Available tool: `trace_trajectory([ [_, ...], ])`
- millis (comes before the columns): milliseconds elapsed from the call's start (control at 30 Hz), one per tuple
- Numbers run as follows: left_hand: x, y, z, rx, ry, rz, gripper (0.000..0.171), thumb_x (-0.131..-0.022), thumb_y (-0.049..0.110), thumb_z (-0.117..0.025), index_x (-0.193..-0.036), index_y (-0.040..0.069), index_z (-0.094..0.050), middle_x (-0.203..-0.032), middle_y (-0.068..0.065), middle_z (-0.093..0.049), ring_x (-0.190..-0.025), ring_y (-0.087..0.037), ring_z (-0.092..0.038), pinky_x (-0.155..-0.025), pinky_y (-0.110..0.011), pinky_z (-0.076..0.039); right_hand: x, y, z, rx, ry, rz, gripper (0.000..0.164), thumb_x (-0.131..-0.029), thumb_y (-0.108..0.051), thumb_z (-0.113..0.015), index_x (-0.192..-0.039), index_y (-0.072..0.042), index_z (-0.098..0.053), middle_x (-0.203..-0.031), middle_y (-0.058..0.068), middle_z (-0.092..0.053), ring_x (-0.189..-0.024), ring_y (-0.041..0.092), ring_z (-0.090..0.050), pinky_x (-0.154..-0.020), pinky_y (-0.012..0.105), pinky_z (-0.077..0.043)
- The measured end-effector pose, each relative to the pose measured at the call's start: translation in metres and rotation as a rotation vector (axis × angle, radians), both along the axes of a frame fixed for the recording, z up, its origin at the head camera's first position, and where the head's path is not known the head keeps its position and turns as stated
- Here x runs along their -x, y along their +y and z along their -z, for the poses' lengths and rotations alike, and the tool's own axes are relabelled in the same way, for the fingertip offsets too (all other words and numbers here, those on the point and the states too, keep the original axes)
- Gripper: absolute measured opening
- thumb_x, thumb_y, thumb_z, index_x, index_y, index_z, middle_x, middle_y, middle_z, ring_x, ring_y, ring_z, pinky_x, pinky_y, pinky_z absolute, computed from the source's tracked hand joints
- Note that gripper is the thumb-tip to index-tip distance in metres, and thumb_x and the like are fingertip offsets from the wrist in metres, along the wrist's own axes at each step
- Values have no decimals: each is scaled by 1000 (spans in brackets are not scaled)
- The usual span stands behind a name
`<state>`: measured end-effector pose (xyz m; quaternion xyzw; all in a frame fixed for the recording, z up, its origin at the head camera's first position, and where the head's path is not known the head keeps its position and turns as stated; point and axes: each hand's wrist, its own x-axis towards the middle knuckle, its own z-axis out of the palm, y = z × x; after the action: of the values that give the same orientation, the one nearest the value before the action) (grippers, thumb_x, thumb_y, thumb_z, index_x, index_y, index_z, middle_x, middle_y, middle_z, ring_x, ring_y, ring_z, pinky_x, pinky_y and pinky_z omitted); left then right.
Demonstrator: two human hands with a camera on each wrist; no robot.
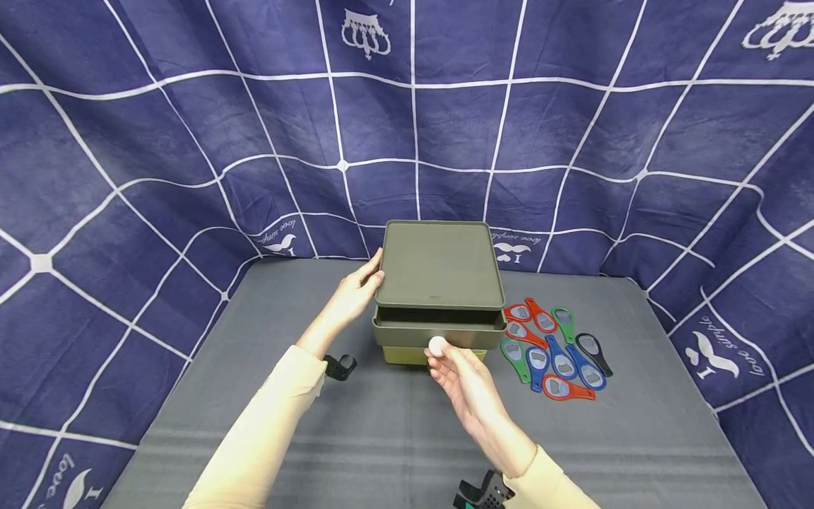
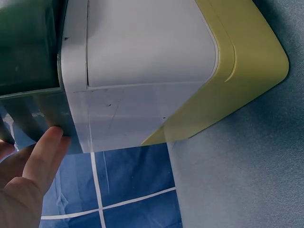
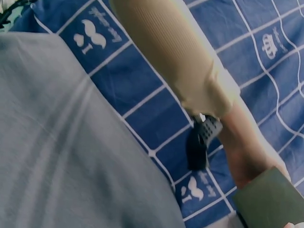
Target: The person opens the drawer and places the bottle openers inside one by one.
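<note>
A small drawer box with a dark green top (image 1: 439,261) stands mid-table. Its green drawer (image 1: 400,335) is pulled partly out towards me, and dark space shows behind its front. Thumb and fingers of my right hand (image 1: 473,396) pinch the round white knob (image 1: 437,346) on the drawer front. My left hand (image 1: 348,297) rests along the box's upper left side. In the left wrist view, its fingertips touch the green upper part (image 2: 45,111), beside the white body (image 2: 147,57) and yellow base (image 2: 256,57). The right wrist view shows the box top (image 3: 270,202) and only a bit of the right hand.
Several bottle openers (image 1: 562,365) in red, blue, green and black lie spread on the grey tabletop (image 1: 356,438), just right of the box. A blue curtain with white lines (image 1: 458,127) hangs behind and at both sides. Dark wrist devices (image 1: 341,367) show by both sleeves.
</note>
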<state>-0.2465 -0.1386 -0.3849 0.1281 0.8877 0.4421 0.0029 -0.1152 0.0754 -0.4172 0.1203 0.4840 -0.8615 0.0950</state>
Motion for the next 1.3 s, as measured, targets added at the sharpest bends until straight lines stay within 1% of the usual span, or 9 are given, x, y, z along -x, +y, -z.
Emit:
trace_trajectory([
  [267,-1,-1,1,-24,-7,-2,53,-106,29,-41,-156,21,-28,-158,-7,-34,-141,-31,-41,-119,-48,-34,-30,2,-1,-1,-26,-16,15,-97,-10,-58,-109,-3,-53,-93,1,-74,-82,6,-66,-76,16,-57],
  [400,-2,-1,2,-28,-15,-4,53,-106,29,-41,-156,21,-28,-157,-7,-36,-129,-32,-53,-112,-49,-42,-42,1,1,-3,-28,-39,15,-97,-12,-59,-109,-5,-55,-95,1,-74,-84,6,-66,-79,18,-58],
  [500,-2,-1,3,-37,-12,-4,53,-106,29,-42,-157,21,-28,-157,-6,-37,-119,-31,-55,-108,-49,-45,-48,1,3,-6,-20,-53,15,-97,-14,-60,-109,-6,-54,-97,1,-74,-86,6,-66,-81,19,-58],
  [600,-2,-1,3,-41,9,-5,53,-106,29,-42,-156,21,-29,-157,-5,-37,-132,-29,-51,-116,-47,-38,-52,2,3,-11,-20,-62,18,-97,-17,-61,-111,-7,-53,-98,0,-73,-88,6,-66,-83,20,-58],
  [733,-1,0,5,-36,36,-6,53,-106,28,-43,-156,21,-29,-156,-5,-38,-144,-28,-37,-123,-44,-27,-55,3,4,-13,-27,-73,21,-98,-18,-61,-112,-7,-52,-100,0,-72,-89,7,-66,-85,21,-58],
  [967,0,2,7,-51,37,-4,53,-105,26,-44,-156,20,-31,-153,-9,-42,-142,-30,-41,-122,-44,-30,-55,6,7,-14,-22,-104,21,-98,-20,-61,-113,-7,-53,-101,0,-72,-89,8,-67,-85,23,-59],
  [1100,3,1,7,-53,33,1,53,-106,28,-44,-156,20,-30,-152,-12,-43,-141,-30,-42,-121,-45,-30,-54,13,9,-50,-18,-175,22,-99,-23,-59,-115,-9,-52,-104,0,-72,-90,10,-67,-85,24,-59],
  [1200,3,0,8,-50,33,3,53,-106,28,-44,-156,20,-30,-151,-13,-43,-140,-30,-42,-121,-45,-30,-52,28,14,-119,4,-294,20,-99,-23,-59,-113,-10,-54,-106,0,-72,-92,11,-67,-84,24,-59],
  [1300,3,-2,8,-56,24,1,53,-106,28,-44,-156,20,-30,-152,-13,-43,-140,-30,-42,-121,-45,-30,-50,50,24,-204,57,-411,20,-98,-19,-61,-113,-7,-56,-104,0,-72,-93,12,-68,-83,24,-59],
])
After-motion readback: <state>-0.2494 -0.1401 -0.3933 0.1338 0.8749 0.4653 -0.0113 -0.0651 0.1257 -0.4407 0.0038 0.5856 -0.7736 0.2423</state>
